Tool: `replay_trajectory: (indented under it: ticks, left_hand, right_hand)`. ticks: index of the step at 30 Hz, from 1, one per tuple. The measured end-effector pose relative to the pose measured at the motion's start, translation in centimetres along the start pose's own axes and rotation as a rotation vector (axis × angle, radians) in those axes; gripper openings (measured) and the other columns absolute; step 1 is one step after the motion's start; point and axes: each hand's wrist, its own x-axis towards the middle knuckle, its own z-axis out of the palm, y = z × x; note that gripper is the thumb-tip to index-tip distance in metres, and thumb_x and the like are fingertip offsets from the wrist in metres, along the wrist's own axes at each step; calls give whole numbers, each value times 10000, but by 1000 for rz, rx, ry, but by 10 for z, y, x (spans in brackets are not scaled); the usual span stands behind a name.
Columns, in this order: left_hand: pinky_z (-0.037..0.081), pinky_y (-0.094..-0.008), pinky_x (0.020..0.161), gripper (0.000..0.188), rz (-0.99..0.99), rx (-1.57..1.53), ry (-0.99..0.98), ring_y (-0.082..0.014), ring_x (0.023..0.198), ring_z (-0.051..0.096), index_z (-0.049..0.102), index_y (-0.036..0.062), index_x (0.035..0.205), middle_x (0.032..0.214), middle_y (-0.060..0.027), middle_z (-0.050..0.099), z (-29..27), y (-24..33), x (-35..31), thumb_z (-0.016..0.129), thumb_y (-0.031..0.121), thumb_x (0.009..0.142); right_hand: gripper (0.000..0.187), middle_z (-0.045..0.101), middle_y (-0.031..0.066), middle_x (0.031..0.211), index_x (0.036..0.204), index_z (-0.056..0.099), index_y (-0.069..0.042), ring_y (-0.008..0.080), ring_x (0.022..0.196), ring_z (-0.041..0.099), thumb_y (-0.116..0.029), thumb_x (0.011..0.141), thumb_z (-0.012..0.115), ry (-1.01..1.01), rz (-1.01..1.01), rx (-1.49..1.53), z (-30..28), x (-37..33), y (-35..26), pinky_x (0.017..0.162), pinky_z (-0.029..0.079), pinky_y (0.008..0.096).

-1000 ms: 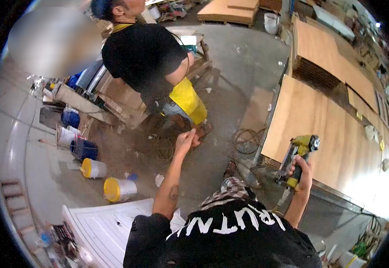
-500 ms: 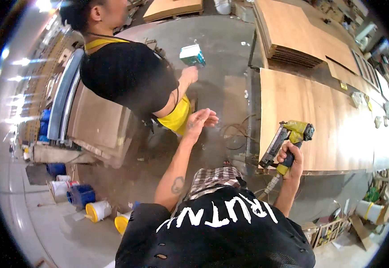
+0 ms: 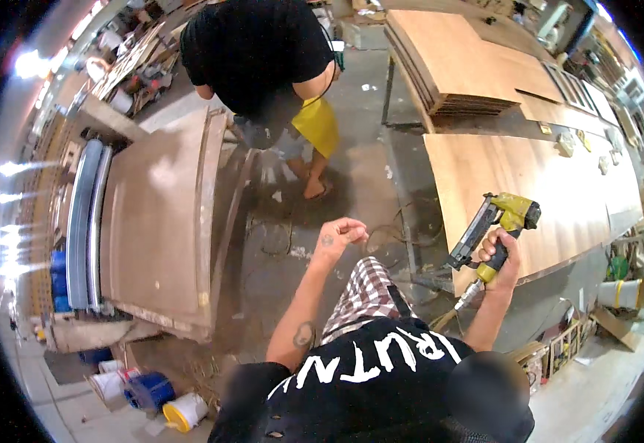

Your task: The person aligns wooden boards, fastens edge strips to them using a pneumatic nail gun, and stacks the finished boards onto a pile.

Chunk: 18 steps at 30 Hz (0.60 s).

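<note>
My right hand (image 3: 501, 253) is wrapped round the black grip of a yellow and black pneumatic nail gun (image 3: 512, 212). Its magazine slants down to the left, over the near left part of a wooden sheet (image 3: 558, 196). From the base of the grip, a metal coupling and an air hose (image 3: 447, 319) run down toward my body. My left hand (image 3: 343, 233) hangs in the air above the floor, its fingers loosely bent and nothing visible in them. It is apart from the sheet and the tool.
A co-worker in a black shirt and yellow apron (image 3: 318, 125) stands ahead. Stacked sheets (image 3: 440, 59) lie beyond the table at the right. Large brown panels (image 3: 152, 214) stand at the left, near buckets (image 3: 185, 410). Hose loops (image 3: 396, 232) lie on the floor.
The view has shifted, and the co-worker appears farther ahead, mostly hiding the box they held. My left hand's stretched fingers have bent. The nail gun remains in my right hand.
</note>
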Motion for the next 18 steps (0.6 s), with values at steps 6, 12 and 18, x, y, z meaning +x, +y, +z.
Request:
replay_trajectory:
  ticks: [6, 12, 18]
  left_hand:
    - [517, -278, 644, 166, -81, -18, -91, -151, 675, 629, 651, -20, 910, 771, -95, 672, -33, -29, 33, 697, 133, 862]
    - [427, -250, 508, 339, -110, 373, -20, -93, 541, 543, 613, 26, 725, 606, -24, 597, -47, -17, 104, 660, 317, 892]
    - [404, -273, 461, 349, -150, 772, 116, -109, 485, 521, 605, 40, 664, 572, -30, 579, -248, -124, 136, 668, 316, 867]
  right_hand:
    - [168, 440, 53, 821, 950, 462, -23, 98, 625, 427, -153, 890, 550, -99, -183, 125, 18, 7, 18, 518, 409, 221]
    - [173, 383, 63, 794, 887, 414, -6, 121, 622, 393, -81, 823, 557, -332, -417, 597, 38, 96, -6, 533, 392, 245]
    - [223, 399, 12, 738, 808, 407, -59, 101, 623, 401, -35, 748, 620, -366, -335, 1165, 74, 228, -17, 604, 418, 235]
